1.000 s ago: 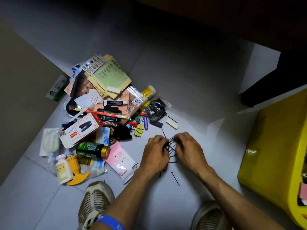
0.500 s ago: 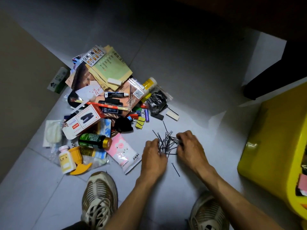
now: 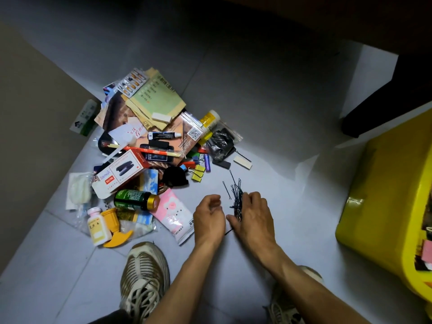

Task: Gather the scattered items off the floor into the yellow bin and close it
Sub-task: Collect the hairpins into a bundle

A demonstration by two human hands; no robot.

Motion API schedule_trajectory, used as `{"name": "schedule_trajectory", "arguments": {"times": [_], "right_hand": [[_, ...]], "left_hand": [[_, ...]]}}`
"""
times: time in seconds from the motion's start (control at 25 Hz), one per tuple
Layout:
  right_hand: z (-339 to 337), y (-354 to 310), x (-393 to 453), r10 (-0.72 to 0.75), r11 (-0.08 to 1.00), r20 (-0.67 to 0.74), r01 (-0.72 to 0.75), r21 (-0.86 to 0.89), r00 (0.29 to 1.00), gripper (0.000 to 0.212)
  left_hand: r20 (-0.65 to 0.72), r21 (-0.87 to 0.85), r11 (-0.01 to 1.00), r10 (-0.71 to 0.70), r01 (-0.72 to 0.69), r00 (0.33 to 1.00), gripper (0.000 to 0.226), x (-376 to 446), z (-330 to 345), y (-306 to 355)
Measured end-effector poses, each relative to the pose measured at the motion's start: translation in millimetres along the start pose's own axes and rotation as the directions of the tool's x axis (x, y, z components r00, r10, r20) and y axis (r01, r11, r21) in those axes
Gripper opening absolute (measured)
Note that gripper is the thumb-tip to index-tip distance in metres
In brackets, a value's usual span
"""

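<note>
The floor [image 3: 268,108] is lying in pale grey tiles, meeting a beige wall [image 3: 28,127] at the left; a dark piece of furniture [image 3: 385,106] is standing at the upper right. The yellow bin [image 3: 385,206] is sitting at the right edge, open, with items showing inside.

A bundle of black hairpins [image 3: 236,197] is lying on the floor between the hands, long axes running mostly toward and away from the person, some fanning out at the far end. The right hand [image 3: 253,218] is pressing down over the bundle, fingers curling onto the pins. The left hand [image 3: 209,218] is hovering just beside it, fingers loosely curled and grasping nothing; one stray pin [image 3: 229,232] is lying between the two wrists.

To the left, a heap is covering the floor: a stapler box [image 3: 119,174], a green bottle [image 3: 134,199], a pink packet [image 3: 174,215], yellow binder clips [image 3: 198,173], a blister pack [image 3: 132,82] and booklets [image 3: 156,97]. Two shoes [image 3: 143,277] are showing below.
</note>
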State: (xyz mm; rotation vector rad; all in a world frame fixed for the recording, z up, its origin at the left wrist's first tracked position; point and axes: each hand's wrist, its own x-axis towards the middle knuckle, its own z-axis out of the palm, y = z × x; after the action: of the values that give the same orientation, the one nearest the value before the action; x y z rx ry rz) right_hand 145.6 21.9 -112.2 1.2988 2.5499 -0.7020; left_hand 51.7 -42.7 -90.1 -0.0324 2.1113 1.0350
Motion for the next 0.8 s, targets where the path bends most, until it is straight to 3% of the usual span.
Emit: {"name": "schedule_trajectory", "arguments": {"times": [0.24,0.4,0.52,0.6,0.68,0.8], "right_hand": [[-5.5,-6.7,9.7,-0.027,0.997,0.018,0.028,-0.071,0.999,0.02],[-8.8,-18.5,11.4,-0.061,0.982,0.078,0.074,-0.175,0.995,0.026],[-18.9,-16.2,22.9,-0.005,1.0,0.094,0.006,-0.017,0.996,0.009],[-28.2,-4.7,26.8,0.093,0.954,0.112,-0.121,0.273,0.989,0.018],[-38.3,-1.9,19.4,0.132,0.873,0.14,-0.182,0.452,0.981,0.027],[-51.1,-14.7,2.5,0.069,0.83,0.164,-0.148,0.538,0.984,0.005]], "left_hand": [[-0.009,-0.042,0.999,0.01,-0.011,1.0,0.037,3.4,-15.8,-7.9],[-0.017,-0.102,0.995,0.003,-0.005,1.0,0.032,3.3,-11.0,-10.3],[-0.036,-0.176,0.982,-0.081,0.074,0.996,0.022,1.3,0.0,-11.0],[0.067,-0.354,0.907,-0.219,0.228,0.973,0.018,0.5,9.8,-8.9],[0.298,-0.54,0.735,-0.289,0.411,0.91,0.037,1.0,17.5,-1.5],[0.503,-0.661,0.522,-0.226,0.539,0.834,0.056,2.0,17.5,9.0]]}}
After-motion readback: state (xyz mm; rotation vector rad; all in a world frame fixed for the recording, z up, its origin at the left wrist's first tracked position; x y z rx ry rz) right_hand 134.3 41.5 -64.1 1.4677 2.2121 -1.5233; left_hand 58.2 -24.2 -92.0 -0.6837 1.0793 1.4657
